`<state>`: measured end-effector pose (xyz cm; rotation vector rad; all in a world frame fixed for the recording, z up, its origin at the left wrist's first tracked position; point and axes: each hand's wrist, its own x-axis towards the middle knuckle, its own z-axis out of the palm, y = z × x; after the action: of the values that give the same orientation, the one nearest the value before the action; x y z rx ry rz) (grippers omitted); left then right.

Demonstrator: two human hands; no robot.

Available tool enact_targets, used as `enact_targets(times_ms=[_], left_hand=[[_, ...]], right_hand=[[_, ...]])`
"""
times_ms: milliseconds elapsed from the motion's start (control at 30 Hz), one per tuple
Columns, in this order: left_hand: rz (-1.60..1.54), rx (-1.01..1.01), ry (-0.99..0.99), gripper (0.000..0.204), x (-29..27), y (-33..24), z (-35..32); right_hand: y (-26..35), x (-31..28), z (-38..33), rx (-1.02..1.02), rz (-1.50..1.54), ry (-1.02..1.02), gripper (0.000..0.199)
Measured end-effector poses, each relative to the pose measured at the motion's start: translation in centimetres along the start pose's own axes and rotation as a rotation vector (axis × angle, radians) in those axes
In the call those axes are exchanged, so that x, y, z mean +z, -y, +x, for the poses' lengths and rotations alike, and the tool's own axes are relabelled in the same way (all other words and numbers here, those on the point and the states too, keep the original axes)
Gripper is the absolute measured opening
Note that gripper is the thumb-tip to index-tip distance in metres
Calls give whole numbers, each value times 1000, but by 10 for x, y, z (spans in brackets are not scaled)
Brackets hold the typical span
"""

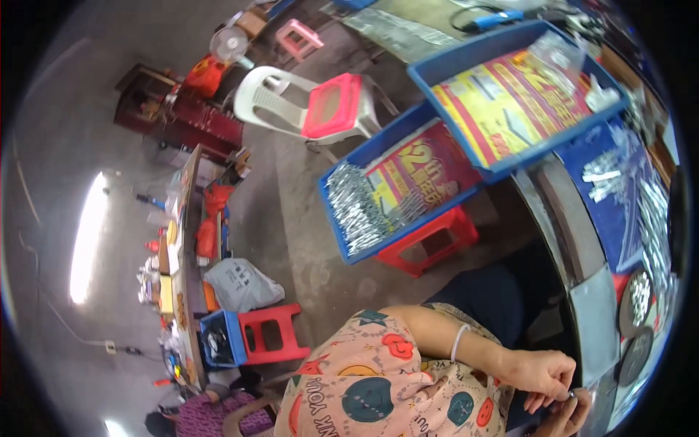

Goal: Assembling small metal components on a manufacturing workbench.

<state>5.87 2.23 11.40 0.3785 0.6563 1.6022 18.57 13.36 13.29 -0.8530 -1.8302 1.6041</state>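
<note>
At the lower right my two hands meet close to the workbench edge. My left hand [537, 375], with a white band on its wrist, has its fingers bent and pinched together. Just below it my right hand [571, 416] is partly cut off by the dim rim, thumb and finger closed. Between the fingertips a small shiny metal piece [571, 395] shows; its kind is too small to tell. Nearest to the hands on the bench lie a grey metal plate [595, 313], a dark round dish [625, 313] with small silver parts, and a second dark disc [636, 357].
A blue tray [348, 255] with rows of silver metal parts rests above a red stool [466, 224]. Another blue tray [473, 166] overlaps it. Long silver strips [652, 218] lie beside a blue mat [615, 211]. Behind stand a white chair [255, 98] and a red stool [291, 353].
</note>
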Motion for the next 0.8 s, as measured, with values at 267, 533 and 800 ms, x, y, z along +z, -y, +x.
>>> enact_targets(times_ms=[267,533,800], left_hand=[[120,151,-55,19,-7,-11,-16],[92,137,-33,15,-24,-25,-33],[7,-57,-12,17,-21,-20,-14]], right_hand=[[19,30,11,-117,-69,133,9],[25,47,6,36,63,157,12],[7,16,-2,32,26,107,16]])
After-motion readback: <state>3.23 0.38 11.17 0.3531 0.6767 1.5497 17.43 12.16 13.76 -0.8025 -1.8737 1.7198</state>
